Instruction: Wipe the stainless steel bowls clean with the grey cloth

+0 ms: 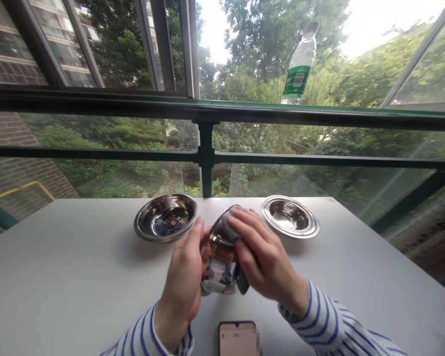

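Item 1: metal bowl (218, 264), 1 pc., shiny, held tilted above tbl. (77, 277), approx. ctr., nr. edge of view; which way its mouth is turned can't be told for sure. Lower L side is clasped by L hand (183, 269), thumb up along the side, other fingers mostly hidden behind.

Item 2: grey cloth (229, 226), 1 pc., pressed to upper R side of bowl under R hand (265, 249), fingers bent over it; a dk. end is seen hanging below the palm. Both hands are thus closed in on the same bowl from opp. sides, w/ metal & cloth between. Striped sleeves (319, 314), blue/wht., worn on both arms.

Item 3: wide steel basin (143, 215), set on tbl., far side, L of ctr.; small reddish patch seen inside, can't be told if obj. or reflection.

Item 4: broad-rimmed steel dish (312, 231), set on tbl., far side, R of ctr.

Item 5: phone (237, 341), face up, lit, nr. edge, partly cut off.

Item 6: clear plastic bottle (298, 74), grn. label, stood on railing (206, 138) behind tbl., R of ctr. Trees (267, 44) seen beyond.
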Tool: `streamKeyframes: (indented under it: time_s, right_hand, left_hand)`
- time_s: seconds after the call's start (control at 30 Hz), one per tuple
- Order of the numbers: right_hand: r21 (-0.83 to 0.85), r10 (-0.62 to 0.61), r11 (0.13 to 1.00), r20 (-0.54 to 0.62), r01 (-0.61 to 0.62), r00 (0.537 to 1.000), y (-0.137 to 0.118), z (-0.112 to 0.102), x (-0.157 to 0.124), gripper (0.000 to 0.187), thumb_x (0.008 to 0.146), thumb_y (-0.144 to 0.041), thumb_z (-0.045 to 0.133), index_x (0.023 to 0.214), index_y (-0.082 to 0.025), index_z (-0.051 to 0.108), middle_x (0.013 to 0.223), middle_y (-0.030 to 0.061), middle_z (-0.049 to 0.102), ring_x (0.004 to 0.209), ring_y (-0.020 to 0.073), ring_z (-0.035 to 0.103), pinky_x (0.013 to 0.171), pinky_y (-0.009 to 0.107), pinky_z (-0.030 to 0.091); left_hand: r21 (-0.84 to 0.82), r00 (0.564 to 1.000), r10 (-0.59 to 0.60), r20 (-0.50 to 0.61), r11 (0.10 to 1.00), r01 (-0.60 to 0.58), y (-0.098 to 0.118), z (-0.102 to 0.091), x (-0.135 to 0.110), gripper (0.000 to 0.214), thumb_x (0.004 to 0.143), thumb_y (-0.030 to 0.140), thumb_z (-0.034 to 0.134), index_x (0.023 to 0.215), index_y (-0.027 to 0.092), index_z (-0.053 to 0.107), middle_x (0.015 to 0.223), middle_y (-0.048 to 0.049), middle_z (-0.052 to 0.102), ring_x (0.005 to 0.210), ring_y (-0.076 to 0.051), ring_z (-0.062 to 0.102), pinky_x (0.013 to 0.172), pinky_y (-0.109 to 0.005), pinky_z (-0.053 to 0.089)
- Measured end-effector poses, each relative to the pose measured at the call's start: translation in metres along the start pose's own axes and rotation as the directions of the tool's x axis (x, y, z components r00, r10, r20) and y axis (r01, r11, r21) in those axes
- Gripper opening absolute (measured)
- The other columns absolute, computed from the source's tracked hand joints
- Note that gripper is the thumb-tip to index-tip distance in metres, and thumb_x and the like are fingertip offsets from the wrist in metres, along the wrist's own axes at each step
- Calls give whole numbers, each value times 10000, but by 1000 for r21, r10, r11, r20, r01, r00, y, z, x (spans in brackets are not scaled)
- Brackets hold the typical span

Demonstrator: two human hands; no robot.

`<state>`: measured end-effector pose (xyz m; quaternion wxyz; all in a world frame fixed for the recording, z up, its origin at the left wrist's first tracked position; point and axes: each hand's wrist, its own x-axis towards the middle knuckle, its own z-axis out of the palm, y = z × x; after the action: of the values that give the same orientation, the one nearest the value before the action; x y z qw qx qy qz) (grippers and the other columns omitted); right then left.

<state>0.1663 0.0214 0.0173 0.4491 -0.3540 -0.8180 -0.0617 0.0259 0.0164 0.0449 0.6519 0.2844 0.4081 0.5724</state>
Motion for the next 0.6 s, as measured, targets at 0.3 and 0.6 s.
streamKeyframes:
  time_s: [0.3, 0.6]
  right_hand:
    - [-48, -195, 980, 14, 195, 981, -5, 0, 1, 370, 831, -177, 437, 1175, -95, 547, 1238, 138, 563, 1246, 252, 426, 1093, 488, 250]
    - [489, 422, 806, -79, -334, 903, 37, -1, 2, 308, 931, -294, 387, 1156, -212, 581, 1188, 42, 596, 1132, 192, 521, 985, 348, 408]
  left_hand:
    - [17, 998, 29, 59, 999, -30, -3, -7, 2, 287, 755, 387, 619, 760, 108, 683, 585, -36, 655, 499, -128, 598, 424, -182, 409]
    - [-148, 996, -58, -70, 988, 47, 15, -6, 8, 143, 779, 213, 597, 679, 117, 630, 552, -12, 637, 379, -83, 556, 306, -139, 391]
